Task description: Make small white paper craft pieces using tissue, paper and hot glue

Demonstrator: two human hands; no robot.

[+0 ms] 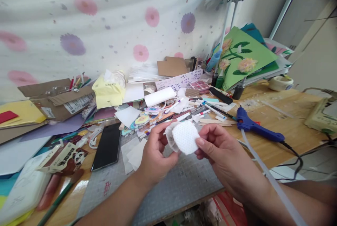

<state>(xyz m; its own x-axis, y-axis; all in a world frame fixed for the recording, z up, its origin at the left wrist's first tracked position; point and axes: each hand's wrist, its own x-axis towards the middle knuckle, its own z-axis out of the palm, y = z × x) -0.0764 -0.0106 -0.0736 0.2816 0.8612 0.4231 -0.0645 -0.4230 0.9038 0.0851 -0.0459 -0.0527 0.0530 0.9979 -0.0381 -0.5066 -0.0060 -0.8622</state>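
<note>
Above the grey cutting mat (105, 194), both of my hands hold soft white pieces in front of me. My left hand (160, 145) has its fingers curled around a small greyish-white cupped piece (171, 138). Between the thumb and fingers of my right hand (213, 145) is the edge of a white dimpled piece (187, 137), rounded and petal-like, resembling a cotton pad. It overlaps the cupped piece, and I cannot tell whether the two are joined. Flat white sheets (134, 154) lie on the mat left of my left hand.
A blue hot glue gun (259, 130) rests on the right, a long translucent stick (271, 177) running past my right forearm. Left lie a black phone (106, 147) and a brush (61, 194). Pens and paper scraps (184, 113) clutter the back, near a white roll (160, 97).
</note>
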